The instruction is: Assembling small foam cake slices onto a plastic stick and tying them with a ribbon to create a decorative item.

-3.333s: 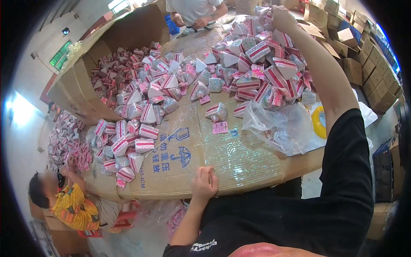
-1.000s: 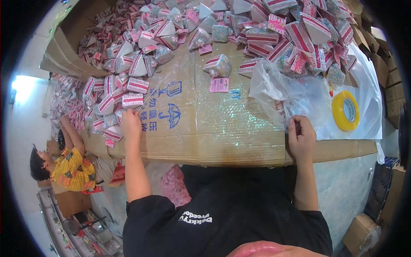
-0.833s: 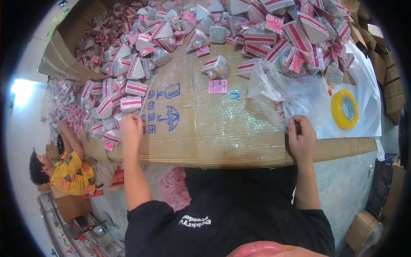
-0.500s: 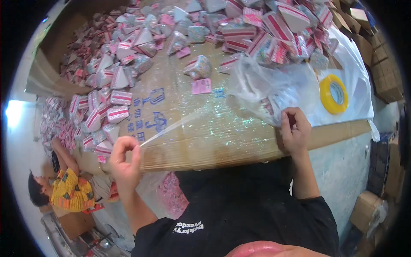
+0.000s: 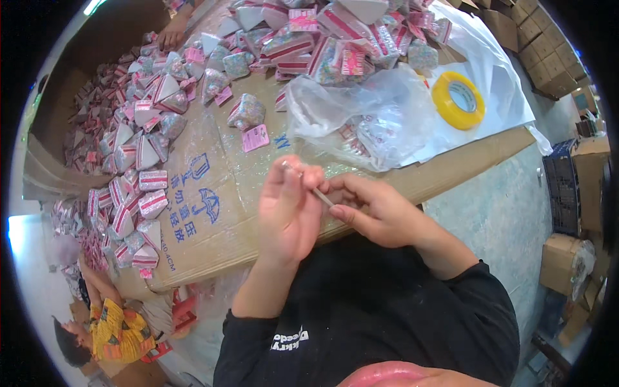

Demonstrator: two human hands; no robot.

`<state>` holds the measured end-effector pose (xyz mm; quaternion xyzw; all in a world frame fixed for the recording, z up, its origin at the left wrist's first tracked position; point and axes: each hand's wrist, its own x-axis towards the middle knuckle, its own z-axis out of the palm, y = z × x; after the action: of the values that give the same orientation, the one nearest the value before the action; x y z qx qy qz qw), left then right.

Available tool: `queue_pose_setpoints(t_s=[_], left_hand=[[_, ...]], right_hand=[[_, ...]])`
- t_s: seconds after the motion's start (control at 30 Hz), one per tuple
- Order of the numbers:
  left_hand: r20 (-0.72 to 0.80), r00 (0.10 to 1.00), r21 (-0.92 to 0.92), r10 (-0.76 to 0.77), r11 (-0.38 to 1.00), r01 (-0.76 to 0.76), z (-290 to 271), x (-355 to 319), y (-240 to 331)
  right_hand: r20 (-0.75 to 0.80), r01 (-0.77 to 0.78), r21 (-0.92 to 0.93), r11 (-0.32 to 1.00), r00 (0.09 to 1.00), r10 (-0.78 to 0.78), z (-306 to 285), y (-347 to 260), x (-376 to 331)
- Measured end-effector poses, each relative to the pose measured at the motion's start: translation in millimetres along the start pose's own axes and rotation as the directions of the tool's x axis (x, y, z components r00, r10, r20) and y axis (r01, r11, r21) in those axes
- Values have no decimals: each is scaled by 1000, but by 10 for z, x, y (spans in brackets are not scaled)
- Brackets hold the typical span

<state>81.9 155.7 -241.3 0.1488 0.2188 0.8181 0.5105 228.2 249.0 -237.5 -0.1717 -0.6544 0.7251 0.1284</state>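
At centre, a partly hidden strip (image 5: 323,197) is pinched by left hand (image 5: 288,209) and right hand (image 5: 380,209), slanting ten to four o'clock.

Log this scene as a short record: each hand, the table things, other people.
Left hand: fingers curled at one end of a thin pale strip, grip unclear
Right hand: pinching the other end
Cardboard: bears wedge-shaped packages
Yellow tape roll: on white sheet
Others: seated person left; another hand top left
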Motion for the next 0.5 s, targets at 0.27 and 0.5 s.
queue_pose_setpoints(t_s=[0.27, 0.5], left_hand=[[165, 970, 976, -178, 173, -135, 183, 697, -153], [234, 951, 751, -201, -584, -308, 40, 1262, -722]], right_hand=[[-436, -84, 10, 996, 897, 80, -385, 290, -400], [-595, -276, -575, 770, 787, -162, -675, 219, -509]])
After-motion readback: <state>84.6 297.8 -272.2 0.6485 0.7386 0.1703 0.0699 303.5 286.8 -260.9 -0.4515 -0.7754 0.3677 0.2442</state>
